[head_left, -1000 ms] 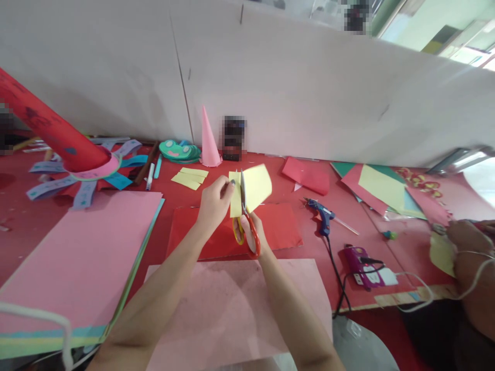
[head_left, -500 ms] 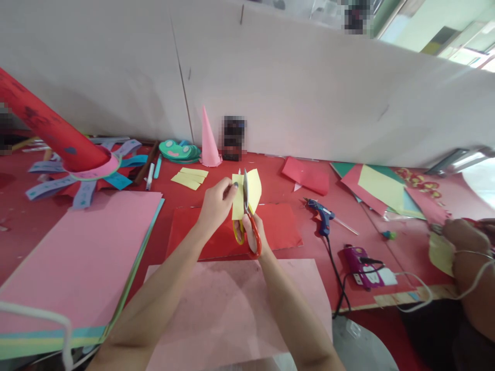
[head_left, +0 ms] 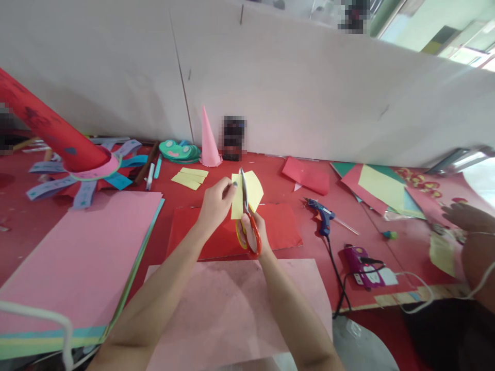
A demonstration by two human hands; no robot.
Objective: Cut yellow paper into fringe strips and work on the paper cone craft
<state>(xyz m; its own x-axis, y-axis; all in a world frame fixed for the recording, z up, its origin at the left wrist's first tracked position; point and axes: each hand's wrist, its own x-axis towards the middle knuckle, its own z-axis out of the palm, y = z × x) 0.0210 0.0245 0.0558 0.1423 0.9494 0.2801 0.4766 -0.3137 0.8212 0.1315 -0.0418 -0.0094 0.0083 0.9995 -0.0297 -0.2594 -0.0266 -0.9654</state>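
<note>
My left hand (head_left: 216,205) pinches the left edge of a small yellow paper (head_left: 253,189) held upright above the red table. My right hand (head_left: 253,232) grips orange-handled scissors (head_left: 247,226), fingers through the loops. The blades point up and away through the middle of the yellow paper, closed or nearly closed along the cut. A strip of the paper stands to the left of the blades, a wider piece to the right. Below my hands lie a red sheet (head_left: 278,229) and a pale pink sheet (head_left: 232,309).
Large pink sheet (head_left: 77,257) at left, cut yellow strips (head_left: 189,178), a pink cone (head_left: 209,139), a frog mask (head_left: 178,150), and a red tube with paper strips (head_left: 58,139). Blue glue gun (head_left: 323,214), purple device (head_left: 363,265), stacked coloured papers (head_left: 379,188). Another person's hand (head_left: 469,226) at right.
The scissors' blades have closed further along the yellow paper, and the right piece has swung and dropped slightly. The other person's hand at right has lifted off its yellow piece.
</note>
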